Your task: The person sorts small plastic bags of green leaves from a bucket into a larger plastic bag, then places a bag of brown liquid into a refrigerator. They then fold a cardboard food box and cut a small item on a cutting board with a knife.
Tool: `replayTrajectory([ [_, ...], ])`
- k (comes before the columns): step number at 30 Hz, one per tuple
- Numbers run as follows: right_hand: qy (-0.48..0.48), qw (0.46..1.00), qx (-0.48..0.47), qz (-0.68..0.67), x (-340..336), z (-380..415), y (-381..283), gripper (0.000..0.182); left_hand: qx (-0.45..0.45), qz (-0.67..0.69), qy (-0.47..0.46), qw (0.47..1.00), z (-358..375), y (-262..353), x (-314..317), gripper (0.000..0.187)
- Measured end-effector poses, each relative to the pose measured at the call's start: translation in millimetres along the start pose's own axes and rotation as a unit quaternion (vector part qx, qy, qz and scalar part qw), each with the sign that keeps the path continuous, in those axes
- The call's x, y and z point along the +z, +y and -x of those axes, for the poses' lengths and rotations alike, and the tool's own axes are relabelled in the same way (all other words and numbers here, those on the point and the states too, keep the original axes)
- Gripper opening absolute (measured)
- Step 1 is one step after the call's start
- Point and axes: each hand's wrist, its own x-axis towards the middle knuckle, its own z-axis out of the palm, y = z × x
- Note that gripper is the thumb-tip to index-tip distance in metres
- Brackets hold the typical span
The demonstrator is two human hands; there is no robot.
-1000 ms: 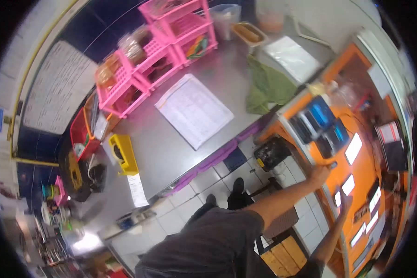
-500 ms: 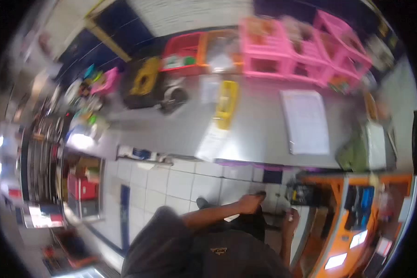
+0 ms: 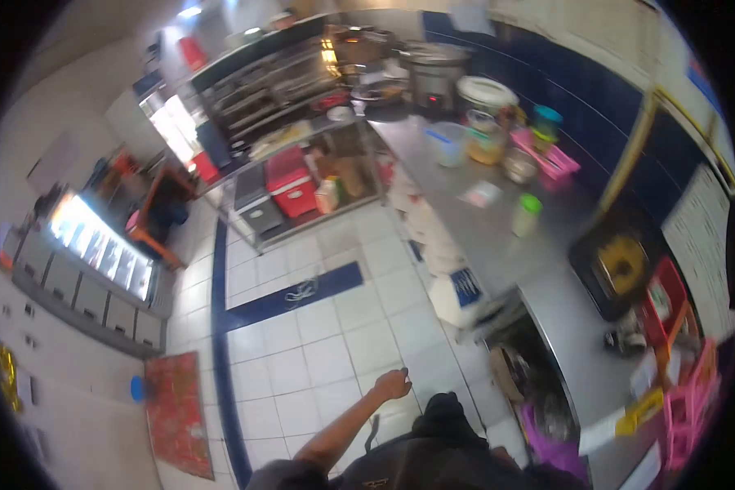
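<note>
Tiles of the white floor (image 3: pixel 335 359) fill the middle of the frame, and my left hand (image 3: pixel 396 382) swings out over them at lower centre, the bare arm running down toward the bottom edge. The fingers look loosely curled and I see nothing in them, but the hand is too small and soft in the picture for me to tell whether it is closed or slack. My right hand is out of sight.

Nothing is within reach of the hand. Nearest to it are the floor itself and the blue stripe (image 3: pixel 286 298) crossing the tiles just above. The long steel counter (image 3: pixel 498 237) runs from right of centre to the lower right, carrying a green-capped bottle (image 3: pixel 527 214), a clear tub (image 3: pixel 449 143) and, further right, a black tray (image 3: pixel 621 265). A red crate (image 3: pixel 290 184) sits under the shelving at upper centre, and a red mat (image 3: pixel 175 408) lies at lower left.

I judge this to be a step of plain walking between stations, empty-handed as far as I can see. Any next move calls for closing on the counter first, since everything on it lies well apart from my hand.
</note>
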Motion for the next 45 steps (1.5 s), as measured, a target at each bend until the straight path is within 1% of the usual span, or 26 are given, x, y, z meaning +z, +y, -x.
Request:
replayTrajectory([
  [7, 0.025, 0.944, -0.203, 0.260, -162.6, -126.3, -230.7, 0.022, -0.203, 0.096, 0.120, 0.967, -49.1, -260.4, -32.7, 0.038],
  [8, 0.058, 0.878, -0.295, 0.373, -191.9, -149.4, -277.3, 0.022, -0.224, 0.092, 0.172, 0.955, -48.9, -297.5, -25.2, 0.037],
  [9, 0.167, 0.716, -0.422, 0.531, -220.4, -181.7, -331.1, 0.022, -0.284, 0.129, 0.142, 0.940, -40.0, -321.0, -34.6, 0.034],
  [10, 0.218, 0.767, -0.503, 0.334, -240.5, -211.0, -380.8, 0.021, -0.345, 0.169, 0.103, 0.918, -22.9, -339.3, -35.6, 0.032],
  [12, 0.083, 0.821, -0.303, 0.477, -320.9, -179.3, -553.8, 0.019, -0.390, 0.238, 0.032, 0.889, -4.7, -366.3, -57.6, 0.032],
  [13, 0.114, 0.919, -0.328, 0.189, -342.6, -224.0, -600.8, 0.020, -0.330, 0.220, 0.063, 0.916, 5.0, -388.1, -59.2, 0.033],
  [14, 0.178, 0.944, -0.244, 0.135, -361.2, -194.3, -686.6, 0.029, -0.268, 0.201, 0.093, 0.938, 13.7, -409.3, -54.6, 0.033],
  [16, 0.176, 0.862, -0.404, 0.252, -402.8, -174.0, -829.7, 0.021, -0.386, 0.232, 0.062, 0.890, 5.3, -455.8, -53.0, 0.033],
  [17, 0.302, 0.642, -0.437, 0.553, -404.3, -322.4, -874.4, 0.026, -0.358, 0.180, 0.055, 0.915, 5.1, -479.6, -55.6, 0.030],
  [18, 0.364, 0.584, -0.505, 0.522, -419.7, -231.4, -940.1, 0.022, -0.249, -0.035, -0.022, 0.968, -7.7, -508.8, -53.1, 0.026],
  [19, 0.286, 0.816, -0.459, 0.205, -423.7, -273.5, -992.3, 0.023, -0.227, -0.034, 0.099, 0.968, -10.1, -521.4, -78.9, 0.025],
  [20, 0.322, 0.642, -0.505, 0.479, -421.6, -300.9, -1044.5, 0.032, -0.196, -0.037, 0.216, 0.956, -13.7, -542.6, -92.3, 0.026],
  [21, 0.233, 0.823, -0.481, 0.194, -408.4, -152.0, -1094.4, 0.022, -0.390, 0.144, -0.024, 0.909, -37.4, -588.5, -91.0, 0.031],
  [22, 0.168, 0.848, -0.502, -0.007, -384.0, -127.3, -1137.2, 0.025, -0.379, 0.363, 0.182, 0.832, -32.4, -634.4, -62.4, 0.023],
  [23, 0.165, 0.858, -0.487, -0.003, -365.4, -127.7, -1148.5, 0.025, -0.303, 0.279, 0.202, 0.889, -33.6, -652.5, -83.4, 0.026],
  [24, 0.139, 0.866, -0.479, -0.032, -352.5, -129.6, -1166.6, 0.026, -0.373, 0.331, 0.228, 0.836, -43.6, -669.0, -110.3, 0.027],
  [25, 0.114, 0.871, -0.473, -0.063, -344.3, -131.9, -1187.0, 0.027, -0.475, 0.496, 0.231, 0.689, -48.2, -647.0, -200.7, 0.030],
  [27, 0.083, 0.900, -0.422, 0.074, -337.4, -233.0, -1169.1, 0.022, -0.462, 0.467, 0.235, 0.717, -59.6, -687.0, -245.3, 0.028],
  [29, 0.018, 0.957, -0.289, -0.025, -321.1, -196.8, -1151.9, 0.026, -0.443, 0.413, 0.240, 0.759, -74.5, -721.7, -271.8, 0.028],
  [31, -0.089, 0.955, -0.248, -0.138, -324.4, -272.8, -1077.8, 0.025, -0.402, 0.403, 0.229, 0.790, -90.7, -758.9, -325.7, 0.029],
  [34, -0.071, 0.954, -0.279, 0.085, -319.5, -276.1, -1027.9, 0.025, -0.384, 0.395, 0.247, 0.797, -135.2, -812.1, -387.5, 0.030],
  [38, -0.105, 0.992, -0.063, -0.035, -311.6, -250.9, -1121.2, 0.024, -0.303, 0.349, 0.308, 0.831, -208.3, -860.6, -491.0, 0.027],
  [40, -0.081, 0.937, -0.317, 0.118, -325.9, -278.3, -1190.1, 0.024, -0.313, 0.343, 0.263, 0.846, -239.0, -875.6, -561.7, 0.028],
  [41, -0.032, 0.986, -0.165, -0.008, -325.4, -261.3, -1250.9, 0.027, -0.279, 0.307, 0.335, 0.846, -250.6, -878.1, -597.2, 0.027],
  [42, 0.022, 0.982, -0.183, 0.038, -330.4, -263.2, -1311.3, 0.030, -0.247, 0.267, 0.405, 0.839, -261.1, -880.9, -639.2, 0.028],
  [45, 0.224, 0.833, -0.454, 0.223, -338.5, -270.5, -1499.6, 0.023, -0.184, 0.219, 0.564, 0.775, -289.4, -906.0, -772.6, 0.026],
])
